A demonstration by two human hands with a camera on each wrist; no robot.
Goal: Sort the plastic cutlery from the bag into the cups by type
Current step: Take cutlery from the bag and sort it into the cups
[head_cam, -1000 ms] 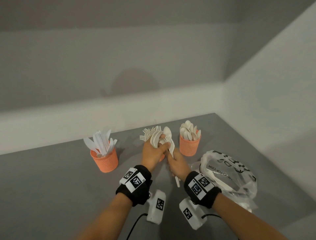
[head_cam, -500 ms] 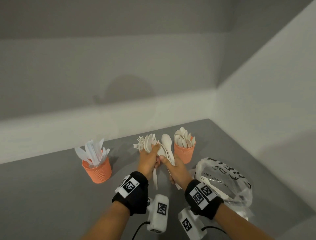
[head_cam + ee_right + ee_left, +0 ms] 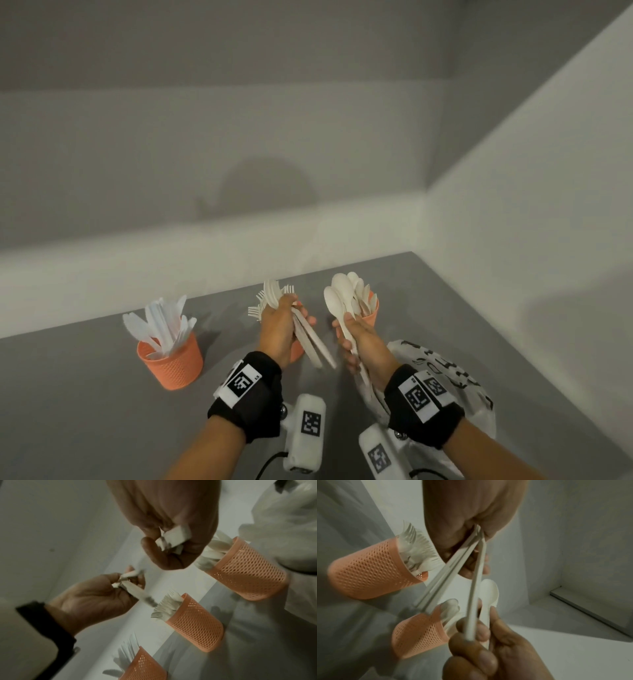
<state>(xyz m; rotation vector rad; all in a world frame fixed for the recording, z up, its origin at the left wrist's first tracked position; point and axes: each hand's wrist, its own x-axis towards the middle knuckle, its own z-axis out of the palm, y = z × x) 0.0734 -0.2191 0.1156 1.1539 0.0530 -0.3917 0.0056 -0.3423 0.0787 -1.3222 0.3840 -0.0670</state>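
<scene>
My left hand (image 3: 281, 325) grips a bundle of white cutlery (image 3: 310, 337), its handles slanting down to the right. It hides most of the middle orange cup of forks (image 3: 368, 573). My right hand (image 3: 358, 339) grips a few white spoons (image 3: 337, 301), bowls up, just in front of the orange spoon cup (image 3: 372, 312). A third orange cup (image 3: 171, 361) at the left holds knives. In the right wrist view the spoon handle ends (image 3: 173, 538) stick out of my right fist, and the left hand (image 3: 96, 599) is apart from it.
A crumpled clear plastic bag (image 3: 445, 373) with black print lies on the grey table (image 3: 68, 394) by my right wrist. White walls meet in a corner close behind and to the right of the cups.
The hands were together over one bundle; now they have drawn apart. My right hand has carried the spoons right, up to the spoon cup. My left hand keeps the remaining pieces.
</scene>
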